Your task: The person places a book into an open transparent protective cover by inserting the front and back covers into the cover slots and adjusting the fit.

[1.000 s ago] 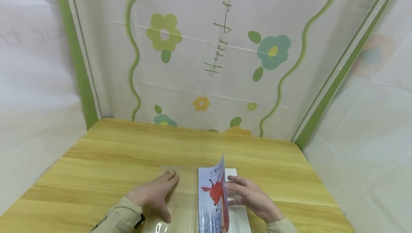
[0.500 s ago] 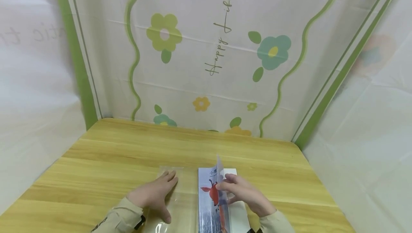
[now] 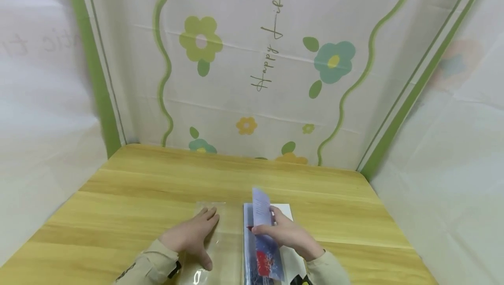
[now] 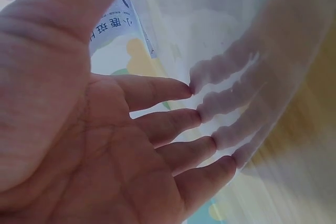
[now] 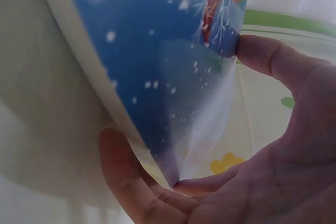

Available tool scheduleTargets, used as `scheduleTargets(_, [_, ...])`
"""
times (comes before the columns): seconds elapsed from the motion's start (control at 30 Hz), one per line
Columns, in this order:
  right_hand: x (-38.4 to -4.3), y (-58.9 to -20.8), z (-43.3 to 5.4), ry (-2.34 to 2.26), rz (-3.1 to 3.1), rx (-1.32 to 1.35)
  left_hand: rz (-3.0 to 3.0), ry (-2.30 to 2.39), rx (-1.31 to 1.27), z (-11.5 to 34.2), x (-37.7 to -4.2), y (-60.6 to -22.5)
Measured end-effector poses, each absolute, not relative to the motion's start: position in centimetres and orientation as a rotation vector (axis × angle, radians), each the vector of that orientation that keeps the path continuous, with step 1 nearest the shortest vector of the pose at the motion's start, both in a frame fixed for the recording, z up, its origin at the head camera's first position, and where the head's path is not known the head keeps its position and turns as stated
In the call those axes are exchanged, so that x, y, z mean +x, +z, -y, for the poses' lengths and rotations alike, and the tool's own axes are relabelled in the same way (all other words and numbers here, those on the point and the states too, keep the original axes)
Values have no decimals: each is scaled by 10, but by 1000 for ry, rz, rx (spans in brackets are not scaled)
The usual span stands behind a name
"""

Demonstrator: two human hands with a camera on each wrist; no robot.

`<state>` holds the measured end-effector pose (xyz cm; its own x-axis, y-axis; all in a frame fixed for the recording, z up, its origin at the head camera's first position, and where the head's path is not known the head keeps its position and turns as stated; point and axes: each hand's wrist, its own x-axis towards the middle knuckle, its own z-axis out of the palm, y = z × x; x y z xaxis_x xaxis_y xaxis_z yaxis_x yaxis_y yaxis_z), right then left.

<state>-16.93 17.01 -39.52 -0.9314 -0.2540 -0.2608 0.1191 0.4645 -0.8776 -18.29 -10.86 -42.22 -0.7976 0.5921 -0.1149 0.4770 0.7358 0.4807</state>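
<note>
A thin picture book (image 3: 294, 262) lies at the table's front, its white inner page showing at right. My right hand (image 3: 289, 234) holds the book's bent front cover (image 3: 261, 208), thumb at one edge and other fingers behind. In the right wrist view the blue, white-speckled cover (image 5: 134, 61) curves between thumb and fingers. Left of the book lies a clear plastic sheet (image 3: 227, 250), which looks like a book cover film. My left hand (image 3: 192, 236) rests on it with spread fingers. The left wrist view shows those fingertips (image 4: 184, 169) touching the glossy plastic (image 4: 220, 9), which reflects them.
The wooden table (image 3: 157, 180) reaches back to a white flowered curtain (image 3: 236, 79). Similar cloth hangs at left (image 3: 43, 101) and right (image 3: 445, 180). Bare wood lies behind and beside the book.
My right hand has moved left, taken hold of the front cover and bent it further over to the left. My left hand has stayed nearly in place on the plastic.
</note>
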Motion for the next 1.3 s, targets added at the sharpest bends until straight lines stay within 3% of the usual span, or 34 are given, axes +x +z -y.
scheduleTargets(0.4, [-174, -406, -157, -1355, -2522, -294, -2685, 631, 830, 108, -184, -422])
scheduleTargets(1.3, [-172, -403, -140, -947, -2701, -353, -2694, 669, 836, 108, -184, -422])
